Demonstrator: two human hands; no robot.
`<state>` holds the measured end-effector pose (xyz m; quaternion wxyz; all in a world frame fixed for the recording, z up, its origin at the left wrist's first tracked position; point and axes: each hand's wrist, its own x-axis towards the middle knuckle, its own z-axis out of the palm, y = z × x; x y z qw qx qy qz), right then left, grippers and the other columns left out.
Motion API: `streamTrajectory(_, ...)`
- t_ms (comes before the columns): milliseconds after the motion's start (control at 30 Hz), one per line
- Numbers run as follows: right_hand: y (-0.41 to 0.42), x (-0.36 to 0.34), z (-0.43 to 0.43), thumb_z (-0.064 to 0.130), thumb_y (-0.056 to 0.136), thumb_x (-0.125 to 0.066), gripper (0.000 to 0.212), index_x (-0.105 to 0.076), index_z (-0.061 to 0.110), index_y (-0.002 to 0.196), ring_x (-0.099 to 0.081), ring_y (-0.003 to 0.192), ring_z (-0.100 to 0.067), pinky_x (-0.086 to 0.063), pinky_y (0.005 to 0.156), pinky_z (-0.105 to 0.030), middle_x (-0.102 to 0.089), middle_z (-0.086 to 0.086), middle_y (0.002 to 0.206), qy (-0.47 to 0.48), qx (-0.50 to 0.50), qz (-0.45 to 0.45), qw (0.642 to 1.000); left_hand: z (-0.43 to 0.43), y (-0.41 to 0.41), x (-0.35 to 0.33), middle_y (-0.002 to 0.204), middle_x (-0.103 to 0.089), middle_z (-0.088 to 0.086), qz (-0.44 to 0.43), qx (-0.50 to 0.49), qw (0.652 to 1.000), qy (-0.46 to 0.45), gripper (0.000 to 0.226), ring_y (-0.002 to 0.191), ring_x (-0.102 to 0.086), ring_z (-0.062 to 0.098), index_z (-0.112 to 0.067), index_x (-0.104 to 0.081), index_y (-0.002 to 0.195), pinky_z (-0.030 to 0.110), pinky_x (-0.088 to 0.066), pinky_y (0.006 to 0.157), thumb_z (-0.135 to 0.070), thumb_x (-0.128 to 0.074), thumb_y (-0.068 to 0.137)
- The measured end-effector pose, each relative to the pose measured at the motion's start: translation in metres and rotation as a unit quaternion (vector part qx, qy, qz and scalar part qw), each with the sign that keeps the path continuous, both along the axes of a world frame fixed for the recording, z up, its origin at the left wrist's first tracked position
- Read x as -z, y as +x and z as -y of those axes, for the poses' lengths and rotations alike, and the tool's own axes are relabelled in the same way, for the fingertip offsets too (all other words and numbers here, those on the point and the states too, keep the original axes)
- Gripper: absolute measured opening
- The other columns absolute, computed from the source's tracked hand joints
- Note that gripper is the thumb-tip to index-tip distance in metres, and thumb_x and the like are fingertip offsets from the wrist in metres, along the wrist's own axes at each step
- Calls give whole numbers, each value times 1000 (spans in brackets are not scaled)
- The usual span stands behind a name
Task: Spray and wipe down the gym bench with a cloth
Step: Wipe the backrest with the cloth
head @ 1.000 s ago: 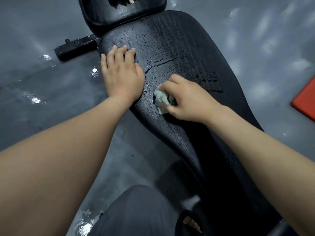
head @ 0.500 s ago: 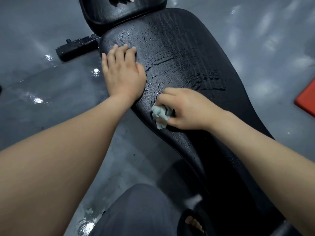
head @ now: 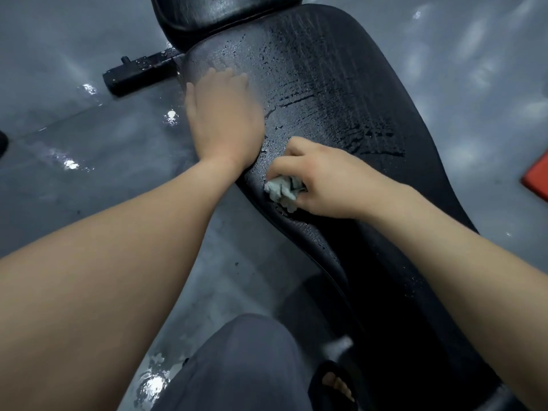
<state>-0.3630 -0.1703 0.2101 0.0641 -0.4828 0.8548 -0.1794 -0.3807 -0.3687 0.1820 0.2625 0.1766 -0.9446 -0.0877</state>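
Note:
The black padded gym bench (head: 341,84) runs from top centre toward the lower right, its surface beaded with droplets and streaked with wet wipe marks. My left hand (head: 224,120) lies flat with straight fingers on the pad's left side. My right hand (head: 323,182) grips a crumpled pale blue-grey cloth (head: 281,191) and presses it on the pad near the left edge, just below my left wrist. Most of the cloth is hidden inside the fist.
A second black pad (head: 225,16) adjoins the bench at the top. A black metal frame bar (head: 139,74) juts left over the wet grey floor (head: 89,161). A red object (head: 536,179) lies at the right edge. My knee (head: 237,366) and sandalled foot (head: 335,384) are below.
My right hand has drawn the cloth down and toward me along the pad's left edge. The left hand stays flat in about the same spot.

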Motion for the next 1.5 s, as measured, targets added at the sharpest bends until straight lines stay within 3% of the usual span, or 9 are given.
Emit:
streamTrajectory(300,-2,1,-20,15,78,-77,38,-76,37,108,-56,79,-3,-45,77,-15,-48,13,95,10,-48,101,994,-1,-1,-2,151,-48,2,7,1,1000,-1,52,148,-31,26,-24,-56,140,48,-9,126,-35,-39,92)
streamTrajectory(500,-21,2,-27,33,80,-73,34,-72,30,114,-57,92,-17,-51,85,-36,-48,2,107,-89,163,31,982,-14,11,-7,158,-39,5,54,7,997,51,52,153,-21,26,-20,-49,146,48,-2,126,-28,-42,96)
streamTrajectory(600,-28,1,-31,29,80,-71,25,-68,23,104,-57,94,-19,-43,80,-27,-52,0,107,-124,219,27,968,-38,22,-3,154,-43,5,51,33,997,52,53,151,-25,26,-21,-54,141,49,-3,126,-28,-40,91)
streamTrajectory(767,-33,-3,-41,24,84,-71,25,-56,23,103,-60,81,-3,-47,74,-22,-68,11,96,-271,304,186,894,-51,25,8,151,-49,5,23,14,1000,-2,54,148,-32,28,-20,-57,139,51,-12,126,-29,-38,89)
streamTrajectory(967,-33,9,-64,32,83,-65,62,-45,30,142,-45,125,-19,-36,108,-31,-43,2,128,-147,274,85,947,-53,25,12,148,-52,7,6,10,1000,-28,55,144,-38,31,-18,-59,137,53,-17,124,-31,-34,89)
streamTrajectory(1067,-33,13,-59,35,84,-67,61,-51,25,142,-50,113,-10,-40,102,-24,-42,3,126,-159,227,58,959,-53,23,12,147,-53,7,4,4,999,-40,55,143,-39,31,-19,-60,136,54,-19,123,-31,-34,89)
streamTrajectory(1267,-33,11,-47,25,80,-64,24,-60,15,101,-55,90,-22,-51,79,-42,-50,-4,111,-129,175,-43,975,-55,23,12,147,-53,7,7,3,999,-46,54,143,-39,31,-19,-60,135,54,-19,123,-30,-34,88)
streamTrajectory(1400,-19,7,-44,24,78,-63,42,-59,24,119,-55,95,-16,-48,86,-30,-49,4,106,-73,26,30,997,-54,23,14,147,-53,6,10,0,998,-59,52,143,-40,31,-19,-60,135,54,-20,123,-30,-38,90)
streamTrajectory(1500,-29,13,-46,30,83,-59,40,-63,22,121,-59,95,-21,-51,86,-36,-49,1,109,-89,79,0,993,-54,23,15,147,-53,6,5,-1,998,-55,52,143,-40,31,-19,-60,135,54,-20,123,-30,-38,90)
